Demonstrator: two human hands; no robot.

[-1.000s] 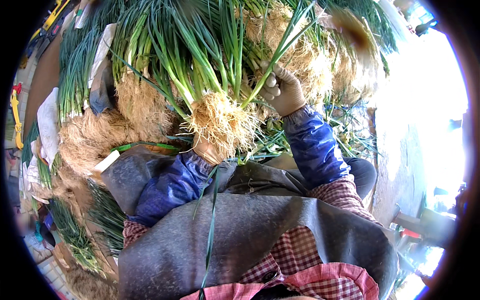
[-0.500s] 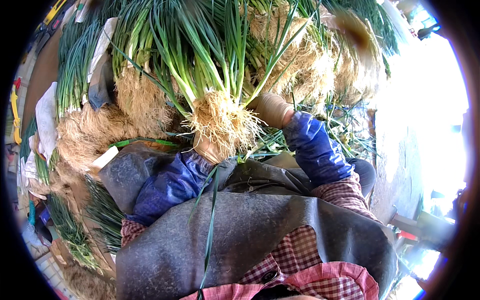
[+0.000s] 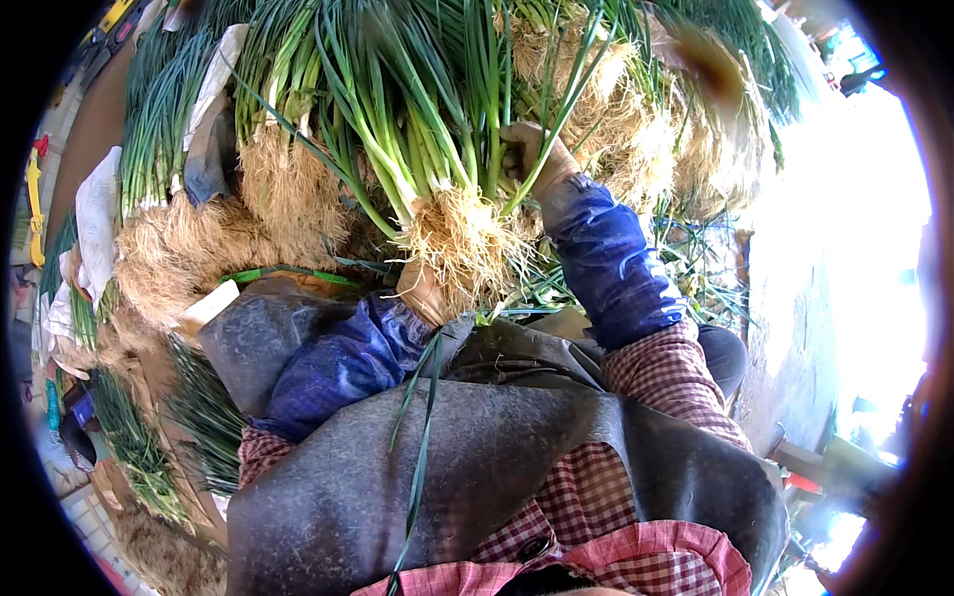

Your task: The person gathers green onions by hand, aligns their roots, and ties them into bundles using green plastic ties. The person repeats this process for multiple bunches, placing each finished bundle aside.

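A bunch of green onions (image 3: 397, 149) stands over my lap, leaves pointing away and its pale, tangled roots (image 3: 462, 238) toward me. My left hand (image 3: 421, 288) reaches under the roots and supports the bunch from below; the roots hide its fingers. Just right of the stalks, my right hand (image 3: 540, 159) is closed with curled fingers. A loose outer stalk crosses in front of it, and I cannot make out what lies in its grip. Blue sleeve covers are on both forearms.
More green onion bunches (image 3: 283, 169) with long roots lie at the left, and others (image 3: 606, 109) at the far right. Loose leaves (image 3: 686, 268) are scattered to the right. A dark apron (image 3: 477, 447) covers my lap, with long leaves (image 3: 422, 447) hanging over it.
My right hand has moved up and slightly left, from beside the roots to alongside the stalks. The bunch has shifted slightly right, and my left hand stays under it.
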